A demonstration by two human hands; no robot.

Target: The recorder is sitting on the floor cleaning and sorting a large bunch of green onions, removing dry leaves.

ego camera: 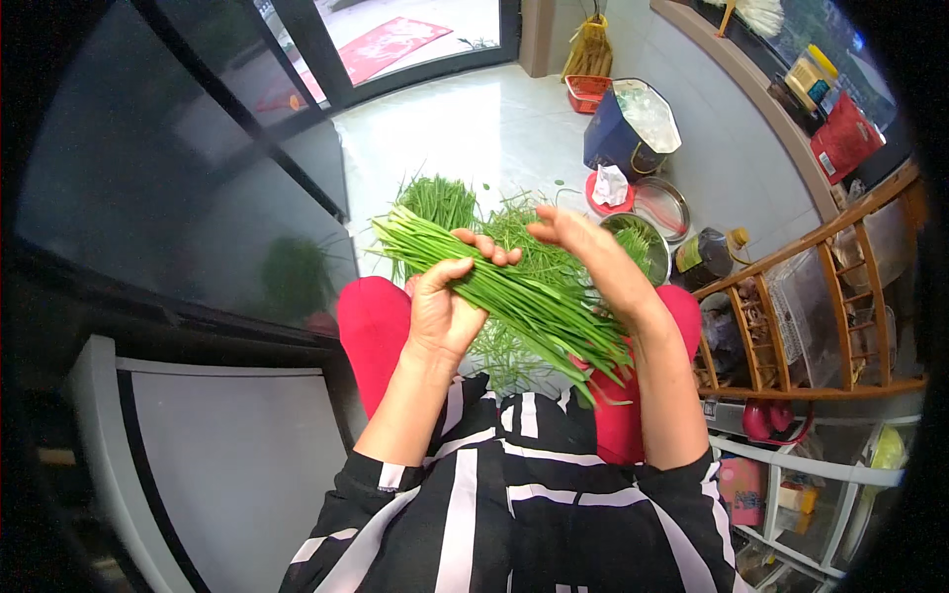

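A thick bunch of green Chinese chives (511, 296) lies across my left hand (452, 304), whose fingers and thumb close around it. Its pale stem ends point up and left; the leaf tips hang over my right knee. My right hand (571, 233) is raised beyond the bunch on the right, fingers apart, with nothing seen in it. Beneath, loose chives (511, 230) are spread over the floor. A neater pile of chives (441, 200) sits at the far left. Beside my right forearm stands a metal pot (662, 256) with green trimmings in it.
Past the pot are a round metal lid (671, 204), a red dish (604, 200) with crumpled paper, and a blue paper bag (619, 137). A bottle of dark liquid (704, 259) and a wooden rack (801, 282) border my right side. Dark glass panels (185, 185) border my left.
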